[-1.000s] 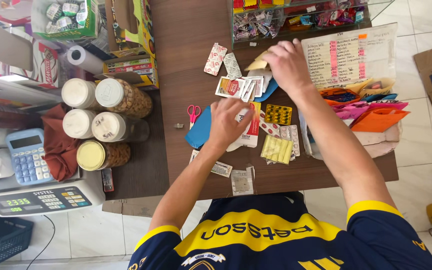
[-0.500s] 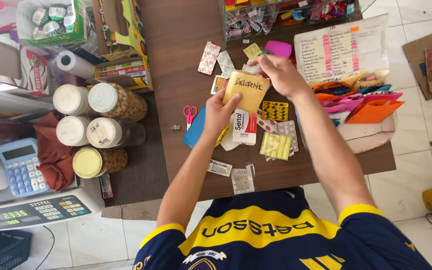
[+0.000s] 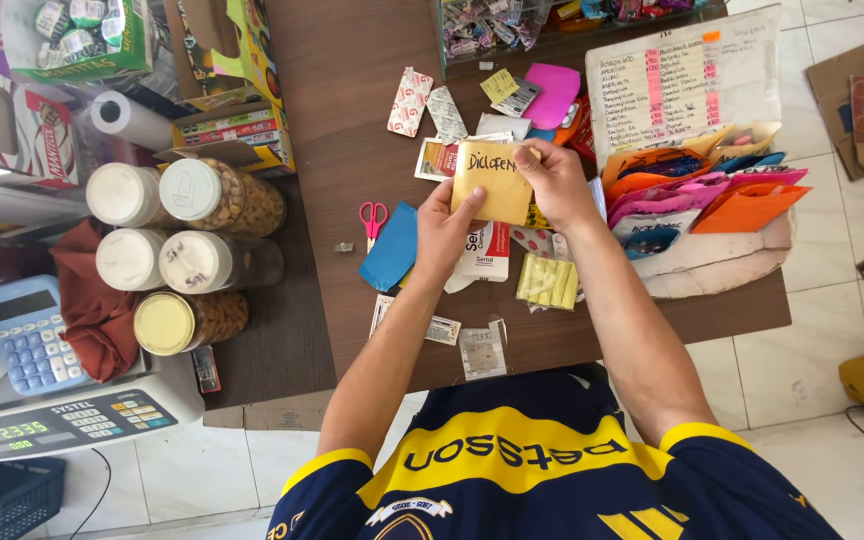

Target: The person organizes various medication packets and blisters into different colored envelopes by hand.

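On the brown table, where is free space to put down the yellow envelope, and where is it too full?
The brown table is bare at the far end, between the cardboard boxes and the clear bin. Another bare strip runs between the jars and the red scissors. Under both hands with the yellow envelope, packets crowd the table.

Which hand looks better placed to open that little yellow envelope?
Probably the right hand: it grips the yellow envelope at its top edge, while the left hand steadies the lower corner.
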